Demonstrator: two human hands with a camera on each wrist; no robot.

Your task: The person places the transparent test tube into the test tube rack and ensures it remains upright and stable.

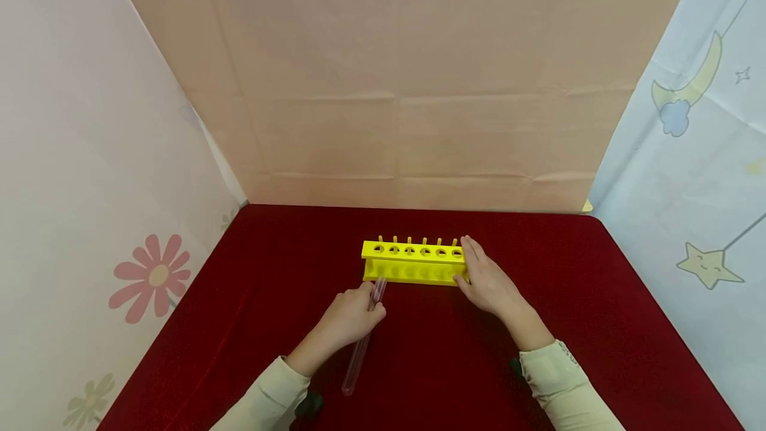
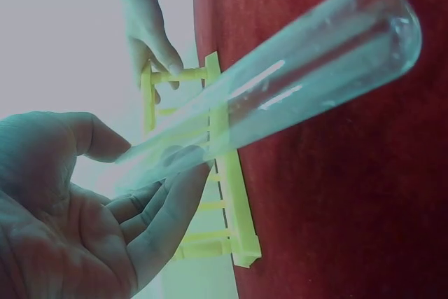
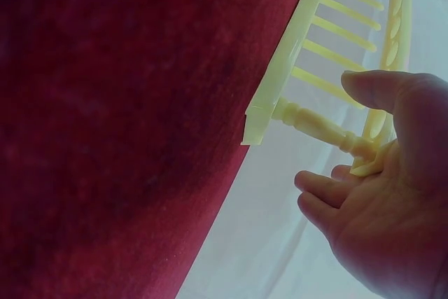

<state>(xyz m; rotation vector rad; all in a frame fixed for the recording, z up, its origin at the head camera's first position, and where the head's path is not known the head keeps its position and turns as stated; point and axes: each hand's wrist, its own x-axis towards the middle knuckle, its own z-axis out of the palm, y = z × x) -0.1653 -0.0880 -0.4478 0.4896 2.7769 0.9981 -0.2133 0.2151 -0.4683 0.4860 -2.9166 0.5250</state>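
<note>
In the head view my left hand (image 1: 350, 316) pinches a clear test tube (image 1: 357, 366) between thumb and fingers. The tube slants, its upper end overlapping the lower front of the yellow test tube rack (image 1: 413, 259). The left wrist view shows the tube's rounded closed end (image 2: 378, 29) pointing back, away from the rack. My right hand (image 1: 492, 286) grips the rack's right end. From the right wrist, the thumb (image 3: 371, 89) lies on one side of the rack's end post and the fingers (image 3: 325, 194) on the other. Round holes line the rack's top, with several pegs behind them.
The rack stands on a dark red cloth-covered table (image 1: 275, 251). Behind it rises a creased beige sheet (image 1: 395, 138). A white sheet with flowers (image 1: 158, 276) hangs at the left, another with a moon and star (image 1: 710, 265) at the right.
</note>
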